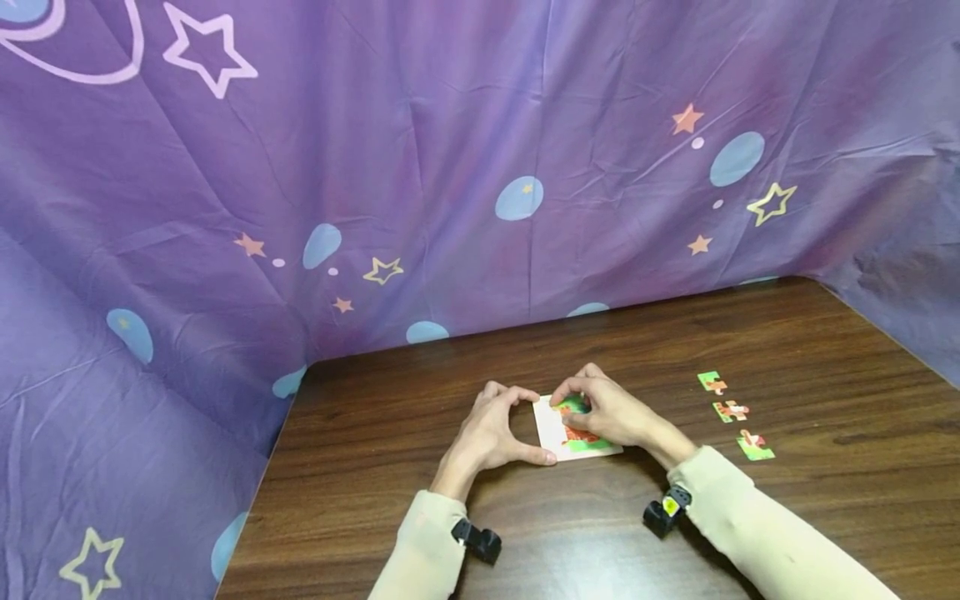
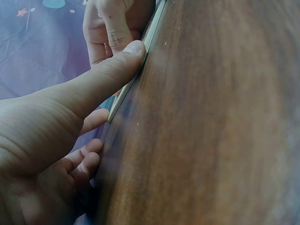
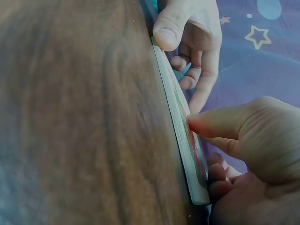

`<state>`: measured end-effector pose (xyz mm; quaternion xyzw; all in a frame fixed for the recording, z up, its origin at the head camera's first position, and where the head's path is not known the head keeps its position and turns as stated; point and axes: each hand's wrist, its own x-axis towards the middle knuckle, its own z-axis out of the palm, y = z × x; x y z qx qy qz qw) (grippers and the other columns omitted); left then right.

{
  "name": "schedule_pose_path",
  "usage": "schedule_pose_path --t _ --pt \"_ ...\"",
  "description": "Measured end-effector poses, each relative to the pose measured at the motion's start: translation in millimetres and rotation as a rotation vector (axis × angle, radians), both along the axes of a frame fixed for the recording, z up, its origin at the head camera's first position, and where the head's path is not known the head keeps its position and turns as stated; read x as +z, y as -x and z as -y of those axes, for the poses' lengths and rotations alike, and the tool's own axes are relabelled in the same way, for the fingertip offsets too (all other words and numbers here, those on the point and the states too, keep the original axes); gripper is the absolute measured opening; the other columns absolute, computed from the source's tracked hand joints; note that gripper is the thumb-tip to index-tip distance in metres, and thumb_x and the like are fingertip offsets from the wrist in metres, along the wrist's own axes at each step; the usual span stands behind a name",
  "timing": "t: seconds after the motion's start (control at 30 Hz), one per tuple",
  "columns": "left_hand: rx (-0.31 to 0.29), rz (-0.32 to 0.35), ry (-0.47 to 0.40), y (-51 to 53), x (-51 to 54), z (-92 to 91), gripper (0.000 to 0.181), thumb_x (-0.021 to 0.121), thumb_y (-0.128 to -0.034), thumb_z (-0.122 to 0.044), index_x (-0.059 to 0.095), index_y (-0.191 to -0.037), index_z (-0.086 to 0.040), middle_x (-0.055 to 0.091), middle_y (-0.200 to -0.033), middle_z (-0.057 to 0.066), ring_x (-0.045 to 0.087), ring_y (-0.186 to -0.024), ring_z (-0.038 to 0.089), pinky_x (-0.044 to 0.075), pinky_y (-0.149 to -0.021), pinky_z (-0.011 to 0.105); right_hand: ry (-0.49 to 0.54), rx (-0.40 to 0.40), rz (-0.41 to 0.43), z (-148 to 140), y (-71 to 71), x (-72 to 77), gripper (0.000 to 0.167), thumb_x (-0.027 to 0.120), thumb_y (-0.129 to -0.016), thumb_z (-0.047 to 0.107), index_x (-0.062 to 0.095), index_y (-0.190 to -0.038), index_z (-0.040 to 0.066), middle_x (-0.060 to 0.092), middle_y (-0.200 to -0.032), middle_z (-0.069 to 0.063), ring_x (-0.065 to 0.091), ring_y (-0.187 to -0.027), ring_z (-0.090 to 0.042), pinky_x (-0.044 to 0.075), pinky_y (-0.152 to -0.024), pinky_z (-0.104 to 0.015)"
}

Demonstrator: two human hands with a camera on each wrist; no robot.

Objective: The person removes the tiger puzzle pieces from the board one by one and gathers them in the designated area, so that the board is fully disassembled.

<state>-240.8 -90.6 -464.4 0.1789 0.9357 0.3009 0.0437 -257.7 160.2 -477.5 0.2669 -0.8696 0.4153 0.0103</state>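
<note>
A small square jigsaw board [image 1: 551, 427] lies on the table between both hands in the head view. Its left strip is bare white; a red and green picture fills the rest. My left hand [image 1: 486, 429] holds the board's left side, thumb at the near corner and index finger at the far one. The right hand [image 1: 609, 408] is over the picture, thumb and index finger bent down around a puzzle piece [image 1: 574, 406] at the edge of the white strip. That piece is largely covered by the fingers. From the right wrist view, the right thumb [image 3: 215, 123] touches the board's top face.
Three loose puzzle pieces lie in a column to the right: an upper one [image 1: 712, 382], a middle one [image 1: 731, 411] and a lower one [image 1: 754, 446]. A purple curtain [image 1: 450, 267] with stars hangs behind the brown wooden table [image 1: 360, 475].
</note>
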Motion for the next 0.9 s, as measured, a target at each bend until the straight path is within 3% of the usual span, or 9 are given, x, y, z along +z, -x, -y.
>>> schedule_pose_path --t 0.2,0.4,0.6,0.9 --pt "0.001 0.002 0.002 -0.3 -0.2 0.6 0.096 0.109 -0.0647 -0.055 0.068 -0.148 -0.031 0.057 -0.137 0.004 0.055 -0.127 0.022 0.056 -0.103 0.050 0.027 0.017 -0.052 0 2.0 -6.3 0.028 0.085 -0.089 0.008 0.078 -0.114 0.016 0.057 -0.108 -0.010 0.052 -0.094 -0.021 0.045 -0.082 -0.034" --pt "0.004 -0.001 -0.001 0.0 0.4 0.9 0.096 0.109 -0.0643 -0.054 0.069 -0.148 -0.031 0.057 -0.136 0.004 0.055 -0.127 0.022 0.055 -0.103 0.049 -0.003 0.000 -0.006 1 1.3 1.4 0.034 0.089 -0.091 0.007 0.075 -0.121 0.013 0.063 -0.112 -0.011 0.058 -0.100 -0.024 0.047 -0.088 -0.039" --pt "0.005 -0.004 -0.001 0.1 1.1 0.4 0.095 0.109 -0.0640 -0.054 0.069 -0.147 -0.031 0.057 -0.136 0.003 0.055 -0.126 0.022 0.055 -0.103 0.049 0.017 -0.060 0.061 -5 5.4 2.5 0.045 0.095 -0.088 0.013 0.071 -0.125 0.004 0.072 -0.112 -0.008 0.063 -0.100 -0.020 0.052 -0.088 -0.032" --pt "0.001 0.006 0.003 0.0 1.0 -0.4 0.095 0.109 -0.0647 -0.054 0.068 -0.148 -0.031 0.057 -0.136 0.003 0.054 -0.128 0.022 0.055 -0.104 0.051 -0.009 -0.030 0.079 -15 8.4 0.8 0.037 0.094 -0.092 0.019 0.080 -0.126 0.010 0.068 -0.105 -0.005 0.056 -0.093 -0.019 0.046 -0.080 -0.031"
